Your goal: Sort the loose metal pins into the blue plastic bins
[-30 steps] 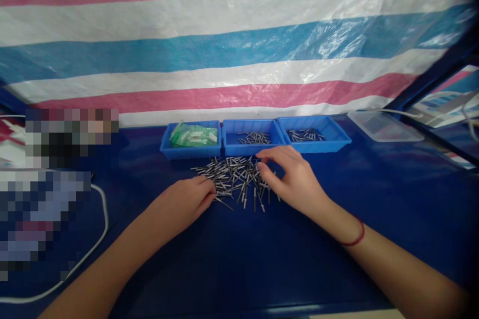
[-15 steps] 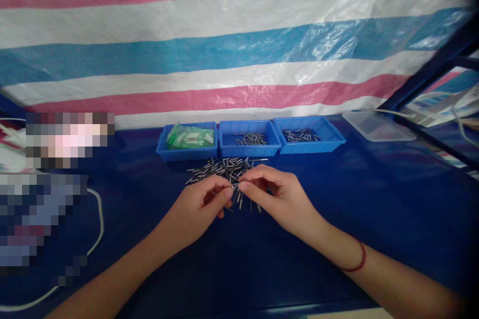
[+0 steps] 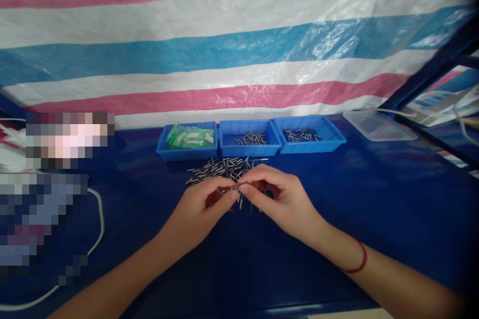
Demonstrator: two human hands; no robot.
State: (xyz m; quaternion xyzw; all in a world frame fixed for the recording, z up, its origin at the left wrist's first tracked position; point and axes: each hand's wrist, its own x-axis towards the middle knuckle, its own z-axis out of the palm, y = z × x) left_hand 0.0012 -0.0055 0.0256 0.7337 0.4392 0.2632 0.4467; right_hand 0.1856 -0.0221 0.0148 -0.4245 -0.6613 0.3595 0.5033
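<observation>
Head view: a small, slender silver metal rivet [image 3: 236, 187] is held between the bare left hand [image 3: 202, 209] and the bare right hand [image 3: 288, 202], over the near part of a loose, tangled pile of thin dark and silver metal rivets [image 3: 213, 169]; most of it is covered by fingers.
Left grip: thumb and forefinger are pinched on the held rivet from the left; the other fingers are curled below, and whether anything else is held by them cannot be told.
Right grip: thumb and forefinger are closed on the same rivet from the right, their tips brought close against those of the left hand; the remaining fingers are bent and partly hidden. A thin dark red cord [image 3: 364, 259] is worn at the wrist.
Pile: the rivets are strewn in many directions on a smooth dark blue tabletop [image 3: 262, 274].
Bins: just beyond the pile, three shallow blue plastic bins [image 3: 250, 150] are lined up side by side. A green plastic bag [image 3: 190, 135] with pale pieces is held in the left one; small heaps of rivets are contained in the middle and right ones.
Far right: a flat translucent plastic lid [image 3: 379, 127] is laid well apart from the hands.
Left side: a white cable [image 3: 102, 214] is curved beside pixelated patches.
Backdrop: the far side is covered by a shiny pink, white and blue striped plastic sheet [image 3: 224, 55].
</observation>
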